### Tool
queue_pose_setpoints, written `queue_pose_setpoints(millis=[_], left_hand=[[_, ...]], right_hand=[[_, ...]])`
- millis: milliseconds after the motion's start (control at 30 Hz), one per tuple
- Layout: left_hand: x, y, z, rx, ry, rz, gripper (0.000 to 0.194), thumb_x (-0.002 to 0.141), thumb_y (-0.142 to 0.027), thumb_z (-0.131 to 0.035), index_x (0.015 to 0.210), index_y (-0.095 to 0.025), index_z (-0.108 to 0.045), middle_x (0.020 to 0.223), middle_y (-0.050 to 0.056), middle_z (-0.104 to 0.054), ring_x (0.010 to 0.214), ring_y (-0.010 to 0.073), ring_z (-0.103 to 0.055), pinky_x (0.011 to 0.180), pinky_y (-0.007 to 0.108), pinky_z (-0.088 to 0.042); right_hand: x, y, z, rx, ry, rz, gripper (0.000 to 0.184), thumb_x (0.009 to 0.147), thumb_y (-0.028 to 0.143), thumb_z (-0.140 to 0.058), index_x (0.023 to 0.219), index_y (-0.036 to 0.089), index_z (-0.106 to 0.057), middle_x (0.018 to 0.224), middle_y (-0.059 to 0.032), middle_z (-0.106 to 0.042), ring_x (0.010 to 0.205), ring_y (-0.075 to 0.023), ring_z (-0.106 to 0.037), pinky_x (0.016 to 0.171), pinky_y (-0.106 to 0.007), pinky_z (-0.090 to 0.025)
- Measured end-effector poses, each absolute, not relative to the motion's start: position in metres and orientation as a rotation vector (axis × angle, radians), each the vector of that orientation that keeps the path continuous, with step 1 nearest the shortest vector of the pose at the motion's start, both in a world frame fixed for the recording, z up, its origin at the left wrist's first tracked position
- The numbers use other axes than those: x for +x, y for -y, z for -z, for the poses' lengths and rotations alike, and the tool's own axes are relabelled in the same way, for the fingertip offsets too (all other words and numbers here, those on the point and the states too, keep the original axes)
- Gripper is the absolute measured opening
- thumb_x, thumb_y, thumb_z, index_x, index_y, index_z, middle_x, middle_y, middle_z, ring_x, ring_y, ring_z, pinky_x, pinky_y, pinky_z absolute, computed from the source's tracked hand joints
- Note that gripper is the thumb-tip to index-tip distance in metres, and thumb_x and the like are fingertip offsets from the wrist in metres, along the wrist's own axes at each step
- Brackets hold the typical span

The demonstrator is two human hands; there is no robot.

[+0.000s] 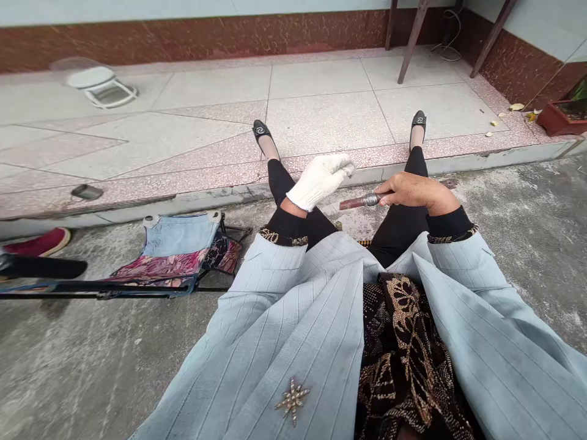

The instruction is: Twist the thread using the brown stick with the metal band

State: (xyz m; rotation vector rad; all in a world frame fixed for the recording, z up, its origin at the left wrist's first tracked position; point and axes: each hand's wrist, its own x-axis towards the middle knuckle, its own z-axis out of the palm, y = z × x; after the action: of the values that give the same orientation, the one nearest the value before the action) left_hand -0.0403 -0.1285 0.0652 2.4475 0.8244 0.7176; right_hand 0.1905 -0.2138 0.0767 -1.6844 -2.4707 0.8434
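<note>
My left hand (pixel 318 181) wears a white knit glove, and its fingers are bunched together above my knees, with nothing visible in them. My bare right hand (pixel 415 190) grips a reddish-brown rod (pixel 355 203) with a silver metal collar (pixel 370 199). The rod points left towards the gloved hand, and its far end is hidden behind my right hand. Below both hands are my black-trousered legs (pixel 403 226), stretched forward. The cuffs of a pale blue pinstriped jacket (pixel 275 324) lie close behind my wrists.
A folding seat (pixel 181 244) with denim and floral fabric stands to my left on rough concrete. Beyond it lie a red shoe (pixel 36 242) and a low curb (pixel 367 166). Farther off are tiled paving, a white plastic object (pixel 101 85), dark wooden legs (pixel 413 40) and a terracotta planter (pixel 562 119).
</note>
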Motion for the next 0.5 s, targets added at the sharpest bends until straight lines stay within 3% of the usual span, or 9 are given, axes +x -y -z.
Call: queue_pose_setpoints(millis=[200,367,500], left_hand=[[-0.024,0.124,-0.032,2.130,-0.712,-0.730,0.023,0.089,-0.029,-0.048,0.084,-0.014,-0.064,0.077,0.002,-0.064,0.071,0.0129,-0.055,0.071,0.026,-0.044],[-0.013,0.153,0.006,1.858,-0.606,-0.578,0.027,0.093,-0.037,-0.048,0.084,-0.016,-0.062,0.069,0.000,-0.057,0.056,0.0093,-0.043,0.055,0.023,-0.034],[-0.022,0.170,0.008,1.955,-0.600,-0.602,0.025,0.091,-0.034,-0.049,0.083,-0.015,-0.063,0.075,0.001,-0.062,0.065,0.0116,-0.050,0.063,0.024,-0.040]], right_hand=[[0.189,0.223,-0.090,-1.398,2.277,-0.996,0.030,0.080,0.037,-0.068,0.105,0.025,-0.081,0.085,0.0002,-0.074,0.079,-0.0182,-0.058,0.071,-0.028,-0.039],[0.190,0.220,-0.094,-1.456,1.916,-0.700,0.033,0.084,0.035,-0.063,0.107,0.018,-0.079,0.082,-0.0007,-0.069,0.078,-0.0182,-0.055,0.071,-0.029,-0.038],[0.193,0.213,-0.088,-1.610,1.862,-0.496,0.027,0.086,0.030,-0.061,0.100,0.015,-0.078,0.075,-0.0024,-0.064,0.074,-0.0173,-0.053,0.068,-0.029,-0.036]])
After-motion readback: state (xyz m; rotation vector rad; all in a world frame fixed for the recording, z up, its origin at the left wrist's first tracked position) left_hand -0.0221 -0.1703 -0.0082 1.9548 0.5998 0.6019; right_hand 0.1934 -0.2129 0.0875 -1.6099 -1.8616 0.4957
